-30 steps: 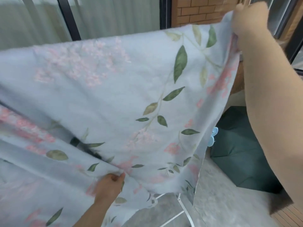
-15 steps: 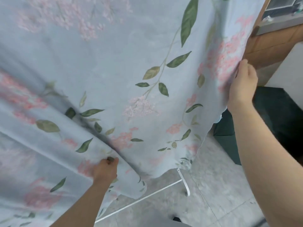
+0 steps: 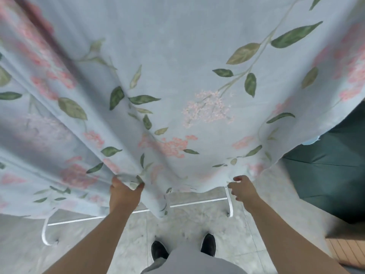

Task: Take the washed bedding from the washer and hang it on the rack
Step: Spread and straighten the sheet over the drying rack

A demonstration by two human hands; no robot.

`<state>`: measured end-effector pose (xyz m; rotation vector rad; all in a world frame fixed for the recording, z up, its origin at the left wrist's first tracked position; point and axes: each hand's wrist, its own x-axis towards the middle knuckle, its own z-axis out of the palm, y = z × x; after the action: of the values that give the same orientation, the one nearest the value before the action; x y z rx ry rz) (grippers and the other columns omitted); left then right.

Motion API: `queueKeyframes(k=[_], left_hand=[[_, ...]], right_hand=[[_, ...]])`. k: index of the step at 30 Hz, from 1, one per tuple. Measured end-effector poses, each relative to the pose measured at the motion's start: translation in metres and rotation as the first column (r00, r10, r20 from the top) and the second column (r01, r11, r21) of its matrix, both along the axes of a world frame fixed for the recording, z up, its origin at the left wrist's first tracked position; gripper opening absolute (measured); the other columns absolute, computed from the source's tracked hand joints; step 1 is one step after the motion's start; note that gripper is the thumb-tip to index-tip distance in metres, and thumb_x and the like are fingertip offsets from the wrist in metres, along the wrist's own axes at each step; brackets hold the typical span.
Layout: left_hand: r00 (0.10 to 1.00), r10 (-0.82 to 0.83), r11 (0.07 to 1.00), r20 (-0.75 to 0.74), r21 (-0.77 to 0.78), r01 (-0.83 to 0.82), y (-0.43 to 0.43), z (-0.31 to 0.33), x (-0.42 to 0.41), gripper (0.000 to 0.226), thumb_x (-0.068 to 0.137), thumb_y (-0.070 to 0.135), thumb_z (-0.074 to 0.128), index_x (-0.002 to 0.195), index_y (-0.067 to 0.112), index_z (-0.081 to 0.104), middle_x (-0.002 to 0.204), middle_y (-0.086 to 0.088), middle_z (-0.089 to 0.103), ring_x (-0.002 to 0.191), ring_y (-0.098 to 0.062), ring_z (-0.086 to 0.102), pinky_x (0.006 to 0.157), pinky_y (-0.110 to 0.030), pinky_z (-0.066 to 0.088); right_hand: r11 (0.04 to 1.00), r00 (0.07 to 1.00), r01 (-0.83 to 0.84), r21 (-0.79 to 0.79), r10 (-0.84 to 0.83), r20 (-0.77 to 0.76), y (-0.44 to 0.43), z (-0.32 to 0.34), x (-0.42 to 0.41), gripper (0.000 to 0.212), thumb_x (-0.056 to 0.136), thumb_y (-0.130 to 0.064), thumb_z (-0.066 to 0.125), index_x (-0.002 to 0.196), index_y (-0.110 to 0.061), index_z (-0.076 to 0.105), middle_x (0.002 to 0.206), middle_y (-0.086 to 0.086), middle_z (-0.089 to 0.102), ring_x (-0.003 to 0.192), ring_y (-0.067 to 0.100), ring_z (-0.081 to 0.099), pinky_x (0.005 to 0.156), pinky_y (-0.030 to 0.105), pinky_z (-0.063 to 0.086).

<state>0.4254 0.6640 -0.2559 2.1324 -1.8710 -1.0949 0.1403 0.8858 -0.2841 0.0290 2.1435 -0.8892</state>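
Observation:
A pale blue bedding sheet (image 3: 177, 56) printed with pink flowers and green leaves hangs over the rack and fills most of the view. Only the white tube feet of the rack (image 3: 197, 202) show below the sheet's lower hem. My left hand (image 3: 124, 191) grips a bunched fold of the sheet at its lower edge. My right hand (image 3: 242, 187) is at the hem further right, fingers loosely curled beside the cloth; whether it pinches the hem is unclear.
A dark green object (image 3: 331, 165) lies on the floor at the right, against the sheet's edge. Grey stone tiles (image 3: 187, 220) cover the floor; wooden slats (image 3: 347, 252) show at the lower right. My black shoes (image 3: 159, 251) stand close to the rack's base.
My right hand came down from the sheet's upper right corner to the lower hem. My view tilted downward, and my left hand stayed gripping the lower fold.

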Motion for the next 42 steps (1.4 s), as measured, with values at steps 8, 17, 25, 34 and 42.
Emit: queueKeyframes(k=[8, 17, 25, 34, 42], left_hand=[[0.962, -0.272, 0.955, 0.035, 0.134, 0.265, 0.013, -0.005, -0.003, 0.088, 0.074, 0.087, 0.047, 0.117, 0.010, 0.055, 0.105, -0.006, 0.066, 0.101, -0.025, 0.063, 0.081, -0.034, 0.046], [0.991, -0.134, 0.986, 0.015, 0.097, 0.132, -0.028, -0.019, 0.014, 0.033, 0.098, 0.036, 0.043, 0.116, 0.014, 0.060, 0.095, -0.002, 0.065, 0.088, -0.027, 0.066, 0.083, -0.037, 0.053], [0.966, 0.242, 0.899, -0.087, 0.395, -0.190, -0.034, -0.039, 0.122, 0.024, 0.096, 0.018, 0.056, 0.119, 0.010, 0.058, 0.096, -0.007, 0.065, 0.070, -0.023, 0.071, 0.061, -0.031, 0.054], [0.990, 0.141, 0.905, -0.026, 0.409, -0.118, -0.148, -0.059, 0.246, 0.024, 0.093, 0.016, 0.058, 0.116, 0.009, 0.058, 0.088, -0.006, 0.064, 0.065, -0.020, 0.069, 0.050, -0.024, 0.047], [0.995, -0.102, 0.939, 0.005, 0.330, 0.095, -0.208, -0.080, 0.273, 0.081, 0.082, 0.044, 0.075, 0.143, 0.006, 0.038, 0.126, -0.010, 0.061, 0.112, -0.027, 0.063, 0.094, -0.037, 0.051]], right_hand=[[0.844, 0.845, -0.532, 0.073, 0.535, -0.023, -0.079, 0.011, 0.042, 0.041, 0.088, -0.026, 0.067, 0.122, -0.020, 0.046, 0.098, 0.003, 0.060, 0.092, 0.019, 0.058, 0.076, 0.027, 0.043], [0.811, 0.818, -0.568, 0.142, 0.575, -0.014, -0.122, -0.012, 0.056, 0.043, 0.092, -0.024, 0.057, 0.132, -0.013, 0.043, 0.111, 0.010, 0.060, 0.087, 0.025, 0.053, 0.076, 0.030, 0.043], [0.528, 0.562, -0.816, 0.235, 0.819, 0.115, -0.165, -0.021, 0.123, 0.041, 0.097, -0.029, 0.056, 0.131, -0.007, 0.056, 0.109, 0.008, 0.055, 0.096, 0.023, 0.052, 0.083, 0.031, 0.045], [0.786, 0.803, -0.596, 0.166, 0.585, 0.112, -0.236, -0.035, 0.238, 0.052, 0.086, -0.030, 0.073, 0.131, -0.009, 0.056, 0.099, 0.004, 0.058, 0.093, 0.023, 0.056, 0.082, 0.035, 0.049], [0.907, 0.925, -0.378, 0.184, 0.378, 0.036, -0.286, -0.040, 0.286, 0.049, 0.095, -0.040, 0.059, 0.134, -0.013, 0.050, 0.120, 0.008, 0.057, 0.114, 0.032, 0.056, 0.101, 0.046, 0.048]])
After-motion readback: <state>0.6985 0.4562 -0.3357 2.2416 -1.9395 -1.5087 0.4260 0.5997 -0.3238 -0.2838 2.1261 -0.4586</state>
